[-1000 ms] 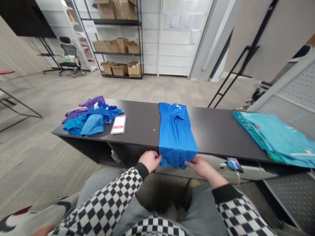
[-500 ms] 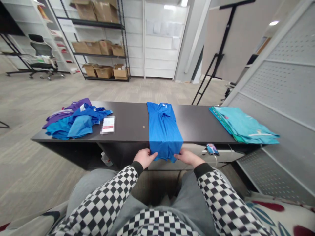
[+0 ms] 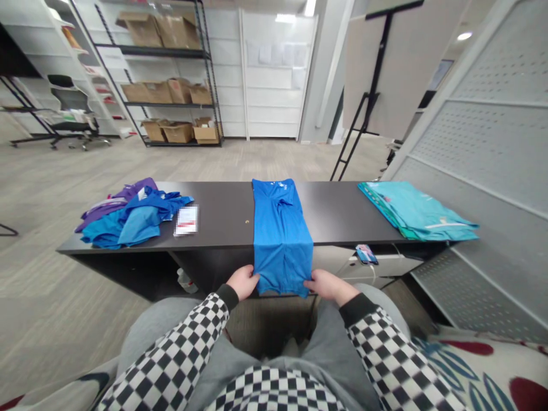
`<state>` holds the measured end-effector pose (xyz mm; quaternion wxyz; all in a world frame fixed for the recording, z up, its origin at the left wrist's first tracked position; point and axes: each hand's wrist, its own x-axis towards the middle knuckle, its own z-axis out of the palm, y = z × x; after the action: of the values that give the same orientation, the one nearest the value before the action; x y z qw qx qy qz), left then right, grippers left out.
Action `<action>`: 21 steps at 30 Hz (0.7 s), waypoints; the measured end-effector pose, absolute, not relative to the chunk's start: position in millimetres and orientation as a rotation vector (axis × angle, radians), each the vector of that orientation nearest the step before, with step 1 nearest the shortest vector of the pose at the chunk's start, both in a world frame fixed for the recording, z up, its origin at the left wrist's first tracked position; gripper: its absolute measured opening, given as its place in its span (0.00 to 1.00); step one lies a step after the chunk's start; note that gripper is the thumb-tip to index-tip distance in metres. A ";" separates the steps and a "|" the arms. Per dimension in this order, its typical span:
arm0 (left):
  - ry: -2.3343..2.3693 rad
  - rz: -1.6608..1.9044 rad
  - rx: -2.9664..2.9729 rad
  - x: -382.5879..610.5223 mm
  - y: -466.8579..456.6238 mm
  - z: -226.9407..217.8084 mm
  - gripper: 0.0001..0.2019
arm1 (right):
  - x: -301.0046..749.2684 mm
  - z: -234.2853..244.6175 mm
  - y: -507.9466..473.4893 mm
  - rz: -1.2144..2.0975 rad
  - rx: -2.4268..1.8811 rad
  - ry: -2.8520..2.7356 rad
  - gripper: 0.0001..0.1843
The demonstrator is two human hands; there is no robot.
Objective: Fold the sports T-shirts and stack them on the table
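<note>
A blue shirt (image 3: pixel 281 220), folded into a long strip, lies across the dark table (image 3: pixel 222 211), its near end hanging over the front edge. My left hand (image 3: pixel 243 282) pinches the left side of that hanging end. On the opposite side, my right hand (image 3: pixel 329 285) grips the cloth between thumb and fingers. Some creases run down the middle of the shirt, and small white print shows at its far end.
To the left lies a rumpled heap of blue and purple clothes (image 3: pixel 124 217), with a white card (image 3: pixel 186 220) beside it. Folded teal and green shirts (image 3: pixel 422 211) are stacked at the right. A phone (image 3: pixel 366 254) with a cable sits below the tabletop. A perforated grey panel (image 3: pixel 475 154) borders the right side.
Both hands have moved slightly lower and farther apart, and the hanging end of the shirt now looks wider and flatter. The camera view has tilted a little.
</note>
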<state>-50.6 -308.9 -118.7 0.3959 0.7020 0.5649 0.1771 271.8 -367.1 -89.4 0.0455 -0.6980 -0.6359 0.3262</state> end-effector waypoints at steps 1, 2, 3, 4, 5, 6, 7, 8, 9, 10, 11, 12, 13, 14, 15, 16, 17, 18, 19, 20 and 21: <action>1.427 0.456 1.753 -47.2 -313.1 -120.5 0.11 | 267.2 -90.1 -372.3 0.984 -2.115 -1.944 0.11; 1.413 0.472 1.696 -43.1 -318.2 -122.9 0.10 | 262.4 -91.0 -377.8 0.980 -2.088 -1.934 0.11; 1.393 0.499 1.592 -38.6 -324.2 -125.9 0.11 | 257.5 -92.3 -383.5 0.979 -2.053 -1.904 0.10; 1.370 0.527 1.459 -34.2 -331.2 -129.1 0.13 | 252.6 -94.0 -389.4 0.976 -2.018 -1.848 0.09; 1.348 0.549 1.317 -29.9 -338.8 -132.3 0.15 | 247.9 -96.1 -395.7 0.979 -1.984 -1.771 0.08; 1.331 0.564 1.191 -26.2 -346.9 -135.3 0.15 | 243.4 -98.5 -402.2 0.994 -1.957 -1.679 0.08; 1.324 0.569 1.101 -23.1 -355.2 -137.7 0.16 | 239.3 -101.0 -409.0 1.013 -1.931 -1.580 0.08; 1.331 0.567 1.060 -20.8 -363.4 -139.4 0.15 | 235.5 -103.5 -416.1 1.039 -1.902 -1.479 0.08; 1.344 0.567 1.052 -19.2 -371.2 -140.2 0.15 | 232.2 -105.7 -423.5 1.071 -1.867 -1.381 0.09; 1.352 0.581 1.043 -18.4 -378.5 -140.3 0.14 | 229.3 -107.3 -431.0 1.100 -1.830 -1.285 0.09; 1.348 0.621 1.009 -18.4 -385.3 -139.5 0.13 | 226.8 -108.1 -438.6 1.131 -1.792 -1.188 0.11; 1.332 0.680 0.958 -19.1 -391.8 -138.2 0.12 | 224.7 -108.0 -446.1 1.163 -1.751 -1.091 0.12; 1.305 0.751 0.897 -20.4 -398.1 -136.2 0.12 | 222.8 -106.8 -453.3 1.197 -1.705 -0.999 0.14; 1.273 0.822 0.837 -22.2 -404.3 -133.7 0.13 | 221.1 -104.8 -460.2 1.233 -1.655 -0.912 0.16; 1.242 0.879 0.792 -24.4 -410.6 -130.5 0.16 | 219.7 -102.0 -466.5 1.263 -1.601 -0.837 0.18; 1.222 0.915 0.773 -26.9 -417.1 -126.5 0.19 | 218.3 -98.7 -472.4 1.286 -1.545 -0.778 0.21; 1.215 0.925 0.787 -29.6 -423.6 -121.7 0.25 | 217.2 -95.1 -477.7 1.300 -1.493 -0.740 0.24; 1.219 0.929 0.821 -32.5 -430.1 -116.0 0.32 | 216.3 -91.4 -482.6 1.298 -1.452 -0.718 0.27; 1.225 0.935 0.867 -35.6 -436.5 -109.5 0.39 | 215.7 -87.7 -487.2 1.288 -1.420 -0.714 0.31; 1.227 0.945 0.917 -38.7 -442.4 -102.4 0.45 | 215.4 -83.9 -491.4 1.271 -1.393 -0.721 0.35; 1.226 0.962 0.966 -42.0 -447.7 -95.1 0.48 | 215.7 -80.1 -495.3 1.255 -1.368 -0.737 0.38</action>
<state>-42.0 -447.7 -95.1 0.6084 0.4180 0.5307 0.4164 215.7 -495.3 -80.1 0.5415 -0.5758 -0.3101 0.5283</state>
